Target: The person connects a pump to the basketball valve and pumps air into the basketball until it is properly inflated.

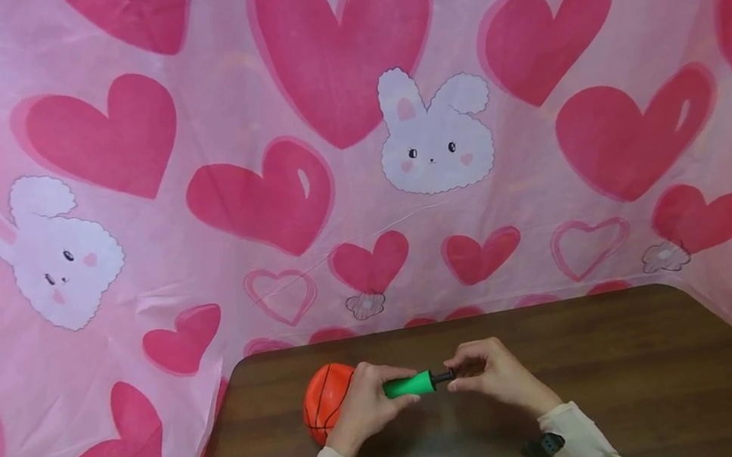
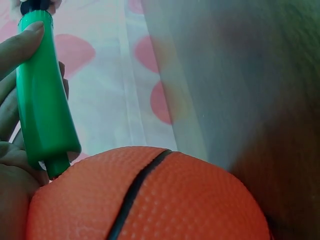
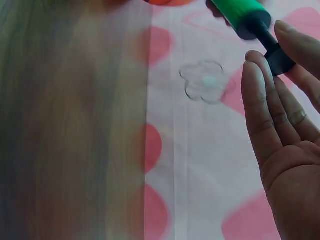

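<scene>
A green hand pump (image 1: 413,385) with a black plunger lies roughly level in front of me. My left hand (image 1: 368,403) grips its green barrel, thumb along the side. At the barrel's lower end, the nozzle meets a small orange basketball (image 2: 150,200) with black lines; whether a needle sits in it is hidden. The ball (image 1: 324,401) is just left of the left hand, partly covered by it. My right hand (image 1: 497,376) pinches the black plunger handle (image 3: 279,61) between thumb and fingers. A short length of black rod (image 3: 262,32) shows outside the barrel.
A dark brown wooden table (image 1: 631,379) lies beneath both hands. Behind it and at the sides hangs a pink cloth (image 1: 364,213) with hearts and white rabbits. A dark band (image 1: 544,447) sits at the right wrist.
</scene>
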Tool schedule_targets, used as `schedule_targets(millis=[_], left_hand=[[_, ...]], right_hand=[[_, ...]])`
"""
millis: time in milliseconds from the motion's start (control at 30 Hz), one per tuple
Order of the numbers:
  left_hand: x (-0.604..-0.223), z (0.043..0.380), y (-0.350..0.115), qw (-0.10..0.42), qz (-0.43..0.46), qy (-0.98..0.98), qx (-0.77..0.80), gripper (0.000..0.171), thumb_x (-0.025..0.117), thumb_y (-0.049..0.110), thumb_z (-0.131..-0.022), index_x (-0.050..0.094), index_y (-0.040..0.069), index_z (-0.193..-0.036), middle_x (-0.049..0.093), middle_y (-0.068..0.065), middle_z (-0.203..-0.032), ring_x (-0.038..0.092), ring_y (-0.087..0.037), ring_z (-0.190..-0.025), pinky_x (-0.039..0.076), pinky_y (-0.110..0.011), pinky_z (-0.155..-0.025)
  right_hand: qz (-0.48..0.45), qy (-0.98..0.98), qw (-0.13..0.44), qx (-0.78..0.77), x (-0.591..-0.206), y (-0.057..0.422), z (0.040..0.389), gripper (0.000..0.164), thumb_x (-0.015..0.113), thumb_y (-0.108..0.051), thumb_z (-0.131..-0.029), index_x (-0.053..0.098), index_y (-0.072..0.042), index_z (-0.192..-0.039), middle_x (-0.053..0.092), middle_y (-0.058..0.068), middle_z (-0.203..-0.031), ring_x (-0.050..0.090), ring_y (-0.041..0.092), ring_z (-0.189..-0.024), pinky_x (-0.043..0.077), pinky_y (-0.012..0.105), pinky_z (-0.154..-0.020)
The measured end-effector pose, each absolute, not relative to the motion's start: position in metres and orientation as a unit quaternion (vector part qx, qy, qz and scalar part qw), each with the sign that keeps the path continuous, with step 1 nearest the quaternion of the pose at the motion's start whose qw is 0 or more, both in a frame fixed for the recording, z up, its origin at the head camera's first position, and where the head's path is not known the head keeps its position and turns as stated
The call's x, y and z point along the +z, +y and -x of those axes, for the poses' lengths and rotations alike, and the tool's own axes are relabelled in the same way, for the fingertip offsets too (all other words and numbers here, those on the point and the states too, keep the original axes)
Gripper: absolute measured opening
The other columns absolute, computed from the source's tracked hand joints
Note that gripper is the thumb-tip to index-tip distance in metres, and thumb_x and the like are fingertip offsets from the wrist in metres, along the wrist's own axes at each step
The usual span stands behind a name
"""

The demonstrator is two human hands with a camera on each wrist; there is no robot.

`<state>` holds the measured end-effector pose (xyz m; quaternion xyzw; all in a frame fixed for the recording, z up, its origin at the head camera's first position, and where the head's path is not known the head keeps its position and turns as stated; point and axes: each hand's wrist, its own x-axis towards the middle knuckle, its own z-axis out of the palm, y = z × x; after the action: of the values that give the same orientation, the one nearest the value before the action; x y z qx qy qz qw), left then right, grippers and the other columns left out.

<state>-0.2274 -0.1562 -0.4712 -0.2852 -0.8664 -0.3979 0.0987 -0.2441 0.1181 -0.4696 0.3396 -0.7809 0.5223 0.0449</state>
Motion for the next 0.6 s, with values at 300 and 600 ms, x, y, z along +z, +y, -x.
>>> schedule_targets(millis=[300, 600], left_hand=[[-0.471, 0.2263, -0.1563, 0.103, 0.289, -0.863, -0.401, 0.031, 0.091, 0.014, -0.08, 0.083, 0.018, -0.11, 0.082, 0.002, -0.102, 0.071, -0.001, -0.084, 0.06, -0.022, -0.079], [-0.4681, 0.2256, -0.1546, 0.109, 0.293, -0.863, -0.398, 0.029, 0.091, 0.016, -0.081, 0.083, 0.018, -0.109, 0.082, 0.004, -0.101, 0.07, 0.0, -0.085, 0.059, -0.022, -0.079]], right_hand=[[-0.335, -0.786, 0.028, 0.519, -0.4684, 0.1091, 0.2434, 0.023, 0.087, -0.006, -0.082, 0.08, -0.012, -0.103, 0.079, 0.008, -0.094, 0.071, 0.007, -0.077, 0.063, 0.027, -0.074], [-0.341, -0.792, 0.043, 0.505, -0.4678, 0.1124, 0.2439, 0.021, 0.088, -0.008, -0.082, 0.079, -0.014, -0.101, 0.079, 0.007, -0.093, 0.07, 0.006, -0.075, 0.063, 0.029, -0.072]])
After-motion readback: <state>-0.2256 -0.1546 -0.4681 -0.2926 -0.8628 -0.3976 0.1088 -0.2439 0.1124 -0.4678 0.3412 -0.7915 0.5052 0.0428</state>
